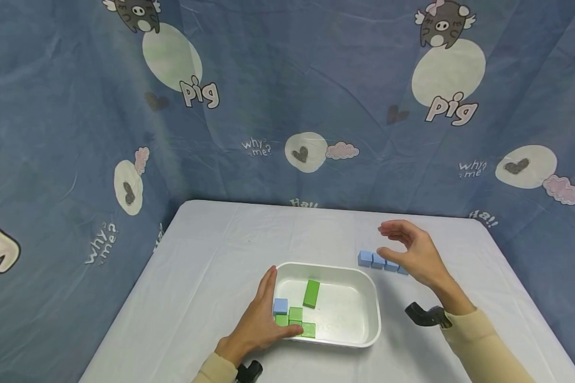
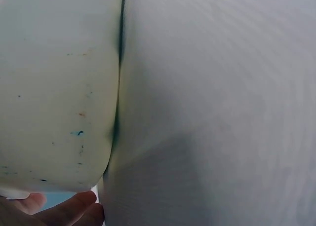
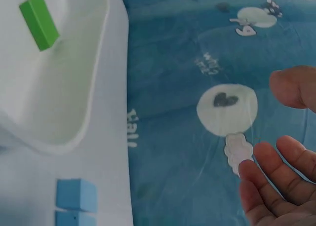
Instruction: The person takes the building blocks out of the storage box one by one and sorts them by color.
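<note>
Nearest in, the left hand had a white, rectangular, round-cornered tray by its near-left corner, thumb one side, fingers the other: a sound hold, though the thumb sat close to the light-green cubes clustered there and called for a light touch. Just beyond them, a pale-blue cube sat by the tray's left wall; a long green block lay alone toward the far edge. Now across, past the far-right corner! A row of pale-blue cubes stood on the white-covered table, and at its right end hung the right hand, thumb and fingers parted, nothing between them. A clean pick, I judged, wanted one end cube pinched by opposite faces and raised straight, neighbours undisturbed. Beyond the table's far edge hung printed blue cloth.
</note>
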Demonstrator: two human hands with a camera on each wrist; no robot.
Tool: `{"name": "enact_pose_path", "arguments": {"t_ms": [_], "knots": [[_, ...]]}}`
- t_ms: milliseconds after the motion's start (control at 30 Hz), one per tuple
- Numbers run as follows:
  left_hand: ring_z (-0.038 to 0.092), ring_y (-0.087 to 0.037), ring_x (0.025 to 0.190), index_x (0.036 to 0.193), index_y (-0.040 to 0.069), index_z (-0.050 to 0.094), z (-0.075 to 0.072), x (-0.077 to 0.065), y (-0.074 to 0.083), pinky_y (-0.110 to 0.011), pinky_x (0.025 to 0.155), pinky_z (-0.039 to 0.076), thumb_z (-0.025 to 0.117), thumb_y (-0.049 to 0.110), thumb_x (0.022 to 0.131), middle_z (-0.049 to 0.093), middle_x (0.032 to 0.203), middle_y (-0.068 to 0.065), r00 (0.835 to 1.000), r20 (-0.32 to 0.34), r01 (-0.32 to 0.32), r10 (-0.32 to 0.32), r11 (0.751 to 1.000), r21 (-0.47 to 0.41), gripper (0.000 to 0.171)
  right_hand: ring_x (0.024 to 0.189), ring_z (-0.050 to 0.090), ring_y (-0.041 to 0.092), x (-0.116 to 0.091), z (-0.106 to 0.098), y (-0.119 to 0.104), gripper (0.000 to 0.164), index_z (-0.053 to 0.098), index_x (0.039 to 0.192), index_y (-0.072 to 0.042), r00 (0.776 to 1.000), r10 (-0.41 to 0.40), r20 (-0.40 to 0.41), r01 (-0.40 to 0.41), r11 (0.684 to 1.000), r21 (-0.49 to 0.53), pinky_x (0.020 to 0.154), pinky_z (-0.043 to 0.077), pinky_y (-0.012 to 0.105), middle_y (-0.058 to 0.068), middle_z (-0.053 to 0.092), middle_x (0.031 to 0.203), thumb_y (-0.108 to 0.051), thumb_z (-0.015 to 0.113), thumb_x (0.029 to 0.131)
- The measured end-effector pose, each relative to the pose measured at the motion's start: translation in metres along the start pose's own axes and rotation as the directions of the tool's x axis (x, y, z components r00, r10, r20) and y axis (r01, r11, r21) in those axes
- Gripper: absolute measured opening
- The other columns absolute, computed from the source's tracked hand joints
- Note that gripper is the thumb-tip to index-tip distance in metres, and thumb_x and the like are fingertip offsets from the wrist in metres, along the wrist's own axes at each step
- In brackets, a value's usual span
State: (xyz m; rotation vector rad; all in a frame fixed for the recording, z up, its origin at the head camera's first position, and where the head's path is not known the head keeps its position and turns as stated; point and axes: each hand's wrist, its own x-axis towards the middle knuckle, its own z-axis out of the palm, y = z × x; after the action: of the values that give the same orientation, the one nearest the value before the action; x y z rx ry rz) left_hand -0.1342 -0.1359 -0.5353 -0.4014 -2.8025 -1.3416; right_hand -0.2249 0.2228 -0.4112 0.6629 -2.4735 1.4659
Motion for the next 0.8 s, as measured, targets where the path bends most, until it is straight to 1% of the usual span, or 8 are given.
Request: {"name": "enact_pose_path", "arguments": {"t_ms": [200,300,500,700,800], "knots": [[0.038,-0.031,0.143,0.165,0.010,0.004,0.000,0.000,0.000,-0.052,0.109,0.040,0.092,0.062,0.060,0.008,0.170,-0.006,1.000,0.005,0.008,-0.008,1.000,-0.009,0.146,0.112,0.062,0.027,0.001,0.015,-0.007,0.049,0.064,0.126,0.000,1.000,0.002,0.025,-0.002,1.000,-0.017,0.097,0.047,0.022,0.010,0.068,0.119,-0.003,0.085,0.082],[0.037,-0.032,0.143,0.164,0.008,0.004,0.000,0.001,-0.001,-0.052,0.108,0.041,0.092,0.061,0.060,0.008,0.170,-0.007,1.000,0.004,-0.003,0.003,1.000,-0.004,0.147,0.111,0.063,0.027,0.002,0.023,-0.010,0.049,0.065,0.125,-0.001,0.999,-0.004,0.041,0.005,1.000,-0.022,0.098,0.048,0.028,0.008,0.068,0.118,-0.003,0.086,0.081],[0.037,-0.032,0.143,0.165,0.009,0.005,-0.001,0.001,0.001,-0.052,0.109,0.040,0.092,0.061,0.061,0.007,0.170,-0.003,1.000,0.003,0.008,-0.008,1.000,-0.016,0.146,0.112,0.063,0.027,0.007,0.039,-0.016,0.049,0.065,0.125,-0.003,0.997,-0.015,0.081,0.016,1.000,-0.009,0.101,0.049,0.040,0.007,0.068,0.119,-0.003,0.085,0.080],[0.038,-0.032,0.142,0.165,0.011,0.004,-0.001,0.000,0.003,-0.053,0.109,0.040,0.092,0.061,0.061,0.008,0.170,-0.003,1.000,0.007,0.021,-0.021,1.000,-0.020,0.145,0.111,0.064,0.028,0.008,0.060,-0.019,0.050,0.066,0.125,-0.006,0.990,-0.026,0.137,0.029,0.999,-0.020,0.100,0.049,0.048,0.007,0.069,0.120,-0.012,0.087,0.080],[0.038,-0.030,0.142,0.165,0.012,0.003,-0.001,0.000,0.003,-0.052,0.110,0.039,0.093,0.060,0.061,0.007,0.170,-0.001,0.999,0.011,0.035,-0.035,0.999,-0.020,0.145,0.112,0.064,0.028,0.008,0.071,-0.020,0.051,0.066,0.126,-0.007,0.986,-0.036,0.163,0.042,0.998,-0.036,0.099,0.048,0.049,0.005,0.069,0.121,-0.014,0.088,0.080]]}}
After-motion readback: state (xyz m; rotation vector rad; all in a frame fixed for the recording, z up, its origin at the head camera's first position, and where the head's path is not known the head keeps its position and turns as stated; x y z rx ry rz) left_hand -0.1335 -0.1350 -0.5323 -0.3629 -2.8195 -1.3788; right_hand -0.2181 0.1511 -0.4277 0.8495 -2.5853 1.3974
